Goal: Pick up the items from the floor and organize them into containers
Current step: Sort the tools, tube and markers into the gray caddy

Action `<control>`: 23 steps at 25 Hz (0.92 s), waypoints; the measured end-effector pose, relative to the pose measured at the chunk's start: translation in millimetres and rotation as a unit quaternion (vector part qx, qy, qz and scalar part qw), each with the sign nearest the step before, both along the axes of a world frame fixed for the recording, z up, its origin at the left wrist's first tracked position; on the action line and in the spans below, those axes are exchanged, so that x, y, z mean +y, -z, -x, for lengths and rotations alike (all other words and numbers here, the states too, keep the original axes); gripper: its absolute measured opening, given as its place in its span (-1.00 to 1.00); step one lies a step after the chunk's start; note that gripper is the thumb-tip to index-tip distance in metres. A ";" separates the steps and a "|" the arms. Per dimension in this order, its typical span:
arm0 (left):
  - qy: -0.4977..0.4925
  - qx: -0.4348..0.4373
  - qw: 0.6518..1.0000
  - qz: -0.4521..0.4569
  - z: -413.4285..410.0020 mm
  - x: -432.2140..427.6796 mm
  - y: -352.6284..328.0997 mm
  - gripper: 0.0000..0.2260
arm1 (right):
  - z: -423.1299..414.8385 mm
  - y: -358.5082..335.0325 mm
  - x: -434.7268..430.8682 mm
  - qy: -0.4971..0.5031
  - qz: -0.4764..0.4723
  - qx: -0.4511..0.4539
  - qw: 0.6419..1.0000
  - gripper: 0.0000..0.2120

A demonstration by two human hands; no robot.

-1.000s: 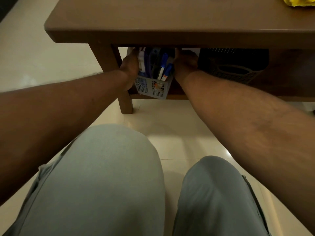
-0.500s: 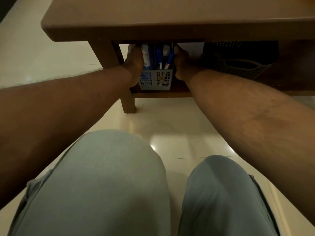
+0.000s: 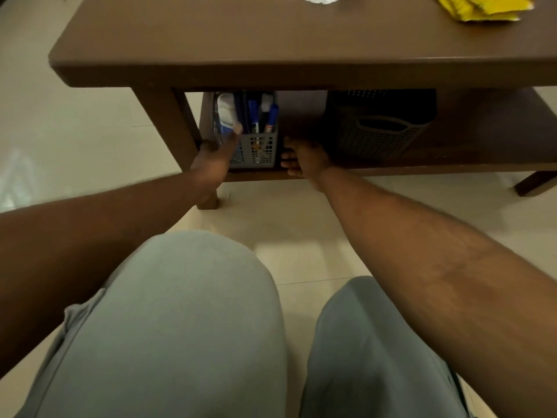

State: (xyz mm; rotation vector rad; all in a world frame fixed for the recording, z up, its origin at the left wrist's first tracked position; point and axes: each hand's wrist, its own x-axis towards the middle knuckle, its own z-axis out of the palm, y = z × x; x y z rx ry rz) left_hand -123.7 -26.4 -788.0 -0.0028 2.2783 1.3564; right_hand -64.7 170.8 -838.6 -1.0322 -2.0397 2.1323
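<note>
The grey basket (image 3: pixel 254 149) stands upright on the table's lower shelf (image 3: pixel 391 167), left of centre in the upper half of the frame, just beside the table leg (image 3: pixel 168 131). It is a small perforated plastic caddy, packed with blue-capped markers (image 3: pixel 272 117) and a white tube (image 3: pixel 226 111) that stick up past its rim. It looks light and fairly stiff, though the thin mesh walls would likely flex under a hard squeeze. The tall contents make it top-heavy, so a tilt could spill the pens. The safest hold is probably on two opposite walls near the rim, or under the base, keeping it level.

The left hand (image 3: pixel 215 158) is at the basket's left front corner, fingers loosely spread, one fingertip up near the rim by the tube. It seems to touch the wall without clamping it; motion blur keeps this uncertain. The right hand (image 3: pixel 304 159) lies to the right of the basket, open, fingers pointing toward its right wall, with a narrow dark gap between; it holds nothing and appears to rest on the shelf edge.

Farther right on the same shelf, well apart, sits a darker basket (image 3: pixel 381 134) with a handle slot. No loose items show on the visible floor (image 3: pixel 75 116), so the sorting seems largely done.
</note>
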 end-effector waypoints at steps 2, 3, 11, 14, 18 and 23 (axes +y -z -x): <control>0.041 -0.008 0.996 0.078 -2.0 -5.0 5.5 0.02 | -18.8 3.5 13.9 -0.011 -0.035 -0.024 0.999 -0.74; 0.059 -0.048 0.989 0.126 -5.3 -2.0 7.8 -0.12 | -27.2 2.1 20.5 -0.015 -0.046 -0.037 0.998 -0.75; 0.266 -0.195 0.944 0.027 -33.6 89.9 -28.2 -0.40 | -109.7 2.7 87.7 -0.018 -0.106 -0.229 0.967 -0.74; 0.169 -0.158 0.971 -0.054 -40.6 139.0 -36.7 -0.35 | -128.5 -2.1 124.6 0.154 -0.063 -0.204 0.965 -0.75; 0.094 -0.091 0.986 -0.104 -35.8 178.8 -43.8 -0.31 | -130.0 -27.2 151.2 0.338 0.065 -0.016 0.939 -0.61; 0.148 -0.105 0.980 -0.084 -18.7 196.9 -39.1 -0.47 | -117.6 -57.3 150.7 0.247 0.143 0.073 0.956 -0.10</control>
